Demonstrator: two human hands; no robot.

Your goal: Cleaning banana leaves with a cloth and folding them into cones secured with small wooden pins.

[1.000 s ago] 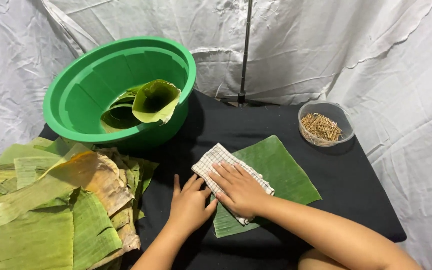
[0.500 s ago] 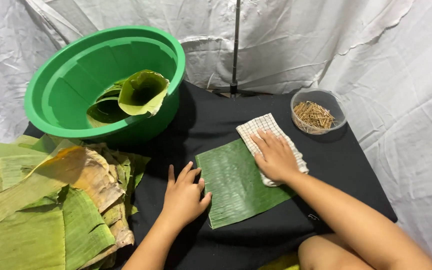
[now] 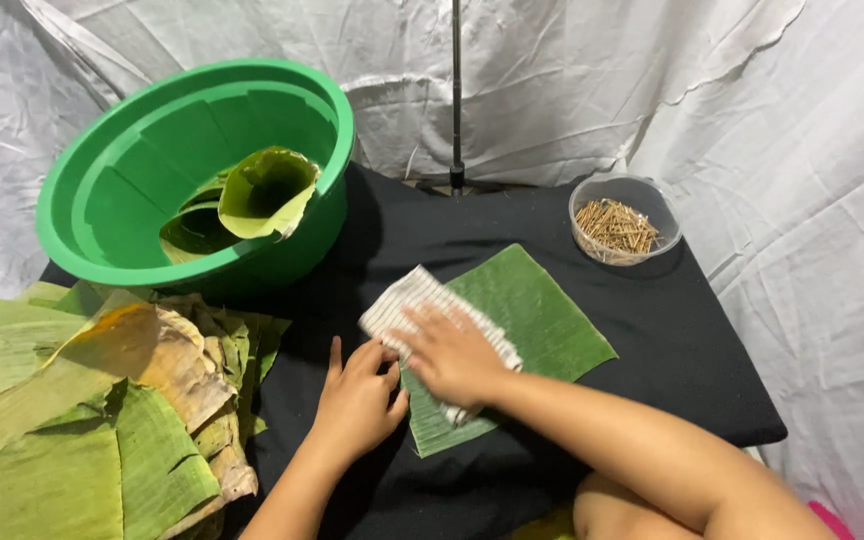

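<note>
On the black table (image 3: 652, 340):
Basin (image 3: 102, 190): green, rear left
Leaf square (image 3: 542, 310): centre, flat
Cloth (image 3: 402, 300): checked, on leaf
Right hand (image 3: 452, 355): fingers flat, pressing cloth
Left hand (image 3: 357, 395): fingers together, at leaf edge

makeshift home workspace: white sheet backdrop (image 3: 652, 90), black-clothed table (image 3: 672, 340)

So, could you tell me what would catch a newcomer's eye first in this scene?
Probably the big green basin at the back left, with rolled leaves inside. Next, mid-table, the right hand pressing a checked cloth on a green leaf piece, with the left hand flat beside it.
</note>
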